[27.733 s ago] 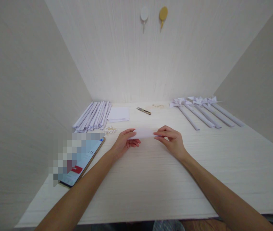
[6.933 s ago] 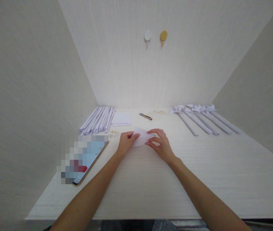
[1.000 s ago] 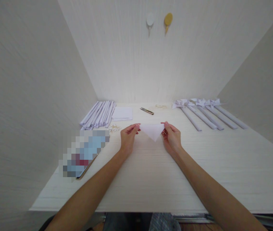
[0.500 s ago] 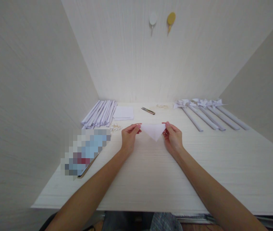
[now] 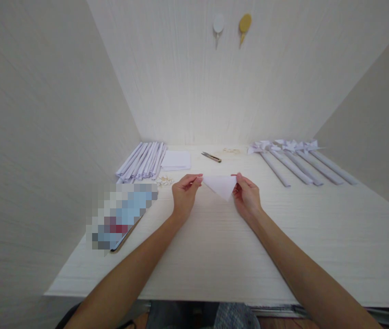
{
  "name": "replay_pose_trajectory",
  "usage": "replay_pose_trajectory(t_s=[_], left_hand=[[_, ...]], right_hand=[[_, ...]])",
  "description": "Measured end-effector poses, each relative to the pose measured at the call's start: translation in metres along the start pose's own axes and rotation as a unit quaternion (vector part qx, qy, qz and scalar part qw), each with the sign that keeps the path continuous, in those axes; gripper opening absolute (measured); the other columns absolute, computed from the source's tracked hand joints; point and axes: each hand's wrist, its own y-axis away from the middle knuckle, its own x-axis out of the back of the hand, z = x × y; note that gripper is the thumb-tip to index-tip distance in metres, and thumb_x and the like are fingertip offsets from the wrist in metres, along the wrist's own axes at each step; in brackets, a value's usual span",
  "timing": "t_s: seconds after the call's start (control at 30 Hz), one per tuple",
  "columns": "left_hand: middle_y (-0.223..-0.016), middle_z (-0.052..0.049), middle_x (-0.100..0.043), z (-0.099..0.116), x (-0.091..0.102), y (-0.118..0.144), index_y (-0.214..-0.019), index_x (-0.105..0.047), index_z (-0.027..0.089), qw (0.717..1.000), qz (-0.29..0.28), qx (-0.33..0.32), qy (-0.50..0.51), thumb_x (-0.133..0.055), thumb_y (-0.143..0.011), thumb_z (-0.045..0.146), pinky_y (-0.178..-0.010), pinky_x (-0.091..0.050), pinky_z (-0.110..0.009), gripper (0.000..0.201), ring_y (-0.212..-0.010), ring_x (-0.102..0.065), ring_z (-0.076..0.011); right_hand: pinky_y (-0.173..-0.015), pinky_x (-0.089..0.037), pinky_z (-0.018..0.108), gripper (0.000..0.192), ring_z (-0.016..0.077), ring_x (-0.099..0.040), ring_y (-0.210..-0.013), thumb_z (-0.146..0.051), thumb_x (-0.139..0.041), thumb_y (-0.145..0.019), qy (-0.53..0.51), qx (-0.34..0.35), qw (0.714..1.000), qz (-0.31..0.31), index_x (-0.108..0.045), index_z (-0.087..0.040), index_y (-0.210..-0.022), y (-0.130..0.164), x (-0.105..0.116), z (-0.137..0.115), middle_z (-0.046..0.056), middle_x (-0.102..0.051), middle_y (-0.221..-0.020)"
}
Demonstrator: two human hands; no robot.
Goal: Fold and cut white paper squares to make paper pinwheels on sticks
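A folded sheet of white paper (image 5: pixel 220 185) is stretched between the two hands above the near-middle of the pale tabletop (image 5: pixel 215 256), its long straight edge on the far side and a point hanging toward the near side, right of centre. The left hand (image 5: pixel 184 194) pinches the left corner between thumb and forefinger; the right hand (image 5: pixel 248 196) pinches the right corner, thumb uppermost, the other fingers curled beneath.

Counted: one held paper, one pair of thread snips (image 5: pixel 211 157) on the far side, one phone (image 5: pixel 128 214) at left, partly pixelated, and two hooks, a white hook (image 5: pixel 218 23) and a gold hook (image 5: pixel 245 23), on the far wall. Five rolled-paper sticks (image 5: pixel 304 167) lie far right, topped by overlapping folded pinwheels. The paper tubes (image 5: pixel 141 161) far left and the stacked sheets (image 5: pixel 176 160) beside them overlap too much to count.

Both forearms reach in from the near edge, converging, wrists apart.
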Motion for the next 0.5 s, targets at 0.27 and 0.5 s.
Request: replay_pose_trajectory(t_s=[0.27,0.5], left_hand=[[-0.065,0.0,-0.063,0.0064,-0.0002,0.0032,-0.067,-0.07,0.02,0.999,-0.008,-0.049,-0.02,-0.064,-0.068,0.026,-0.057,-0.042,-0.023,0.009,-0.059,-0.052,-0.0095],[-0.064,0.0,-0.062,0.0085,0.0009,0.0039,-0.067,-0.07,0.02,0.997,-0.013,-0.062,-0.032,-0.063,-0.07,0.026,-0.057,-0.042,-0.023,0.009,-0.058,-0.051,-0.0095]], right_hand=[[-0.047,-0.039,0.021,0.024,0.0061,-0.047,-0.05,-0.037,-0.077,-0.051,-0.033,-0.026,0.999,0.005,-0.068,-0.017,-0.059,0.0014,-0.0014,-0.002,-0.002,-0.057,-0.054],[-0.047,-0.039,0.022,0.022,0.0066,-0.047,-0.051,-0.036,-0.077,-0.051,-0.032,-0.026,0.999,0.01,-0.067,-0.017,-0.058,0.001,-0.0011,-0.0012,-0.002,-0.058,-0.056]])
